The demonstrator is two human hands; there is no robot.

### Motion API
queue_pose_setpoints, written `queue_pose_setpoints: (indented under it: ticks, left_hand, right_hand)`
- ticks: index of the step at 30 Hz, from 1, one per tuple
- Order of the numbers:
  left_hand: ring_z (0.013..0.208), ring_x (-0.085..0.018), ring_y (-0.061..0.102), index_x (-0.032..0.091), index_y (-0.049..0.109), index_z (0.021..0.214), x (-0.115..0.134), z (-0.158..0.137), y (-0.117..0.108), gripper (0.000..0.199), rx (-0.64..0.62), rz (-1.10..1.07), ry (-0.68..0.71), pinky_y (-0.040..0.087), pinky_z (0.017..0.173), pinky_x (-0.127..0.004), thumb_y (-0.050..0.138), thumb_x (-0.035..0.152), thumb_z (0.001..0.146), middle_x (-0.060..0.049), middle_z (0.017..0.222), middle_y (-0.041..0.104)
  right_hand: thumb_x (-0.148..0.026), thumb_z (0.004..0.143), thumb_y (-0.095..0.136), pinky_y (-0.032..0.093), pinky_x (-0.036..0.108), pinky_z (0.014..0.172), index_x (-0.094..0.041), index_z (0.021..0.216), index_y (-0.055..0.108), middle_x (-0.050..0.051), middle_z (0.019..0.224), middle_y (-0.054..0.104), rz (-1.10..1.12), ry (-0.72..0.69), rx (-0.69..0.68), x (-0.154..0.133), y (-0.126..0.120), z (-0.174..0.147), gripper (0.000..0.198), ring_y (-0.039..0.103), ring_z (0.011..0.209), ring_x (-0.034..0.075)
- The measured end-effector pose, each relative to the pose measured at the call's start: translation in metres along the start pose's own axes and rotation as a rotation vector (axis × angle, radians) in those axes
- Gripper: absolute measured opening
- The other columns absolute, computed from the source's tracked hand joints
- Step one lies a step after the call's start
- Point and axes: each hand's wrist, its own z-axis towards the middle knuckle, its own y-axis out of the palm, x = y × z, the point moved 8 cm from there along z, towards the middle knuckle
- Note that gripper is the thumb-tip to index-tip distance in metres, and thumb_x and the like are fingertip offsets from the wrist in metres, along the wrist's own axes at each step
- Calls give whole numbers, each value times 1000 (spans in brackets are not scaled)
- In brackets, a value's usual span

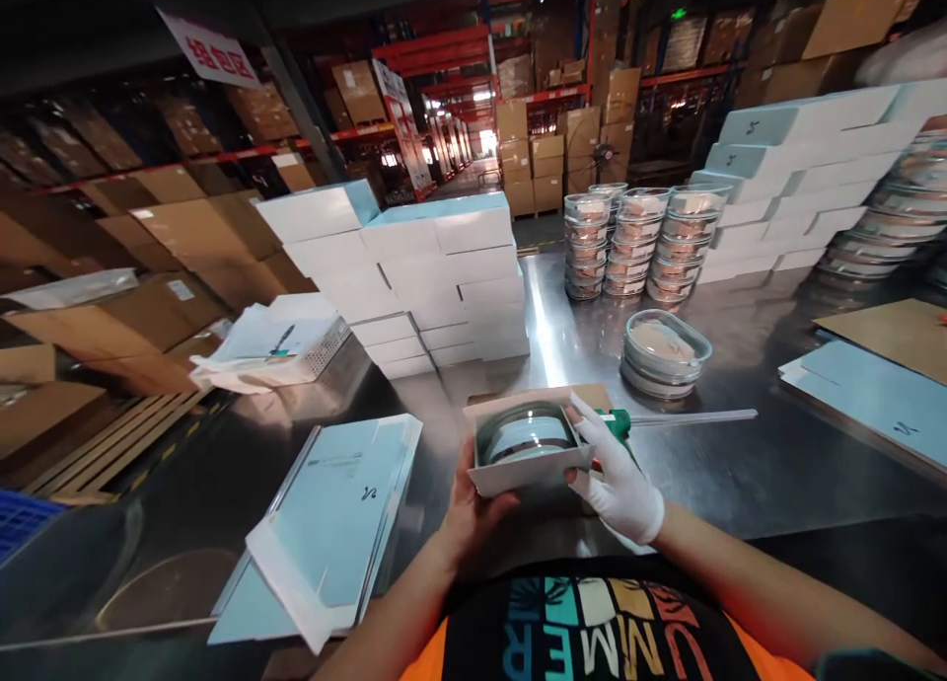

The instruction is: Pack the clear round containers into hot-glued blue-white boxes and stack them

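Note:
I hold a small white carton point(530, 475) open toward me, with a round clear-lidded container point(524, 435) sitting inside it. My bare left hand point(468, 508) grips the carton from below and on its left side. My right hand point(616, 474), in a white glove, clasps the carton's right edge with the fingers over the rim. Just behind the carton a green-handled tool with a long metal blade point(677, 418) lies on the steel table point(740, 464).
Flat light-blue box blanks point(332, 513) lie at my left, more point(873, 390) at the right with brown cardboard point(899, 334). Stacked white boxes point(436, 276), stacks of round containers point(636, 242), two loose containers point(662, 350), another box stack point(799, 168). Warehouse shelves behind.

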Motion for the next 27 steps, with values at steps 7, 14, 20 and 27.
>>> queue_pose_setpoints:
  ticks: [7,14,20,27]
  left_hand:
    - [98,-27,69,18,77,93,61,32,4,45,-69,29,215,60,87,-39,63,60,98,-12,95,72]
    - [136,-32,60,25,68,131,30,8,-5,61,48,-16,207,52,111,-46,79,63,85,-14,138,65]
    - [132,-37,61,23,78,111,15,14,-19,60,51,102,61,41,121,-58,86,69,74,-10,108,76]
    - [118,-32,66,23,77,112,42,30,-31,59,155,16,6,52,105,-45,79,73,80,-10,112,73]
  right_hand:
    - [-58,96,64,60,45,99,-20,123,69,12,117,78,258,356,139,6,21,27,47,75,106,30]
    - [-26,82,60,53,44,111,-22,130,59,10,130,70,83,303,405,11,14,23,48,67,122,27]
    - [-37,93,60,54,46,103,-18,122,66,17,126,69,-277,489,108,51,-26,23,35,69,112,30]
    - [-27,70,82,54,38,78,-16,96,76,12,93,78,-431,945,-263,121,-46,-36,29,74,89,34]
